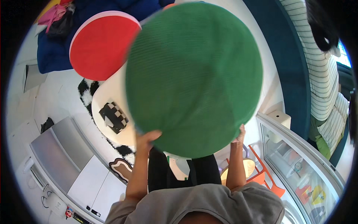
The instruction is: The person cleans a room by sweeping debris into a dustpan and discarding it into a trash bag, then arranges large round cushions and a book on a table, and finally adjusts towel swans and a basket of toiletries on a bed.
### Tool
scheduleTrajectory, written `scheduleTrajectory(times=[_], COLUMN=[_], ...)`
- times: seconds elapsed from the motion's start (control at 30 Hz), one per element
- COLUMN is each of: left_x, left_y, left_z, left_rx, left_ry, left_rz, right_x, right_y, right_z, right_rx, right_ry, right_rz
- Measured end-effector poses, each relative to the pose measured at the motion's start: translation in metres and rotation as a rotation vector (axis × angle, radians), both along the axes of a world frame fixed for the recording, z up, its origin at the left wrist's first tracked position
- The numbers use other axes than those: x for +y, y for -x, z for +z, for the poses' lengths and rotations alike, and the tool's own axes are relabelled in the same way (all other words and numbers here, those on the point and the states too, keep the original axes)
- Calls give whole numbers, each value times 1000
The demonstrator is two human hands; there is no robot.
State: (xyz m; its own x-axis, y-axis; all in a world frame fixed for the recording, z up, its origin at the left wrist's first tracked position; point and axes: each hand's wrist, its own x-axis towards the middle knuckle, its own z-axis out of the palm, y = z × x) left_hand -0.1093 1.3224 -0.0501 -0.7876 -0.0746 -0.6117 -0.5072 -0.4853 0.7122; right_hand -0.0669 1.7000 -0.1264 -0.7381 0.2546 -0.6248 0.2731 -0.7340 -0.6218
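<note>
A large round green fabric-covered disc is held up in front of me and fills the middle of the view. My left hand grips its lower left edge, with the thumb lying over the near face. At the lower right edge, my right hand holds the rim, its fingers mostly hidden behind the disc. A red round disc with a pale pink side lies beyond it to the left, partly covered by the green one. Below them, a cream rounded table carries a black tissue box with a checkered side.
A navy blue sofa stands at the far left. On the right are a bed with striped bedding and a glass-fronted cabinet. Orange chair parts are near my right arm; a black-and-white rug lies under the table.
</note>
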Motion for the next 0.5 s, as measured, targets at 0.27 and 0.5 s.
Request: scheduleTrajectory(times=[0.27,0.5], left_x=[259,286], left_y=[161,159], left_z=[-191,-304], left_rx=[-186,-313], left_ry=[-478,-586], left_rz=[-117,99], right_x=[199,233], right_y=[56,110], right_z=[-117,-256], right_rx=[-48,-41], right_ry=[-53,-22], right_rz=[-207,-129])
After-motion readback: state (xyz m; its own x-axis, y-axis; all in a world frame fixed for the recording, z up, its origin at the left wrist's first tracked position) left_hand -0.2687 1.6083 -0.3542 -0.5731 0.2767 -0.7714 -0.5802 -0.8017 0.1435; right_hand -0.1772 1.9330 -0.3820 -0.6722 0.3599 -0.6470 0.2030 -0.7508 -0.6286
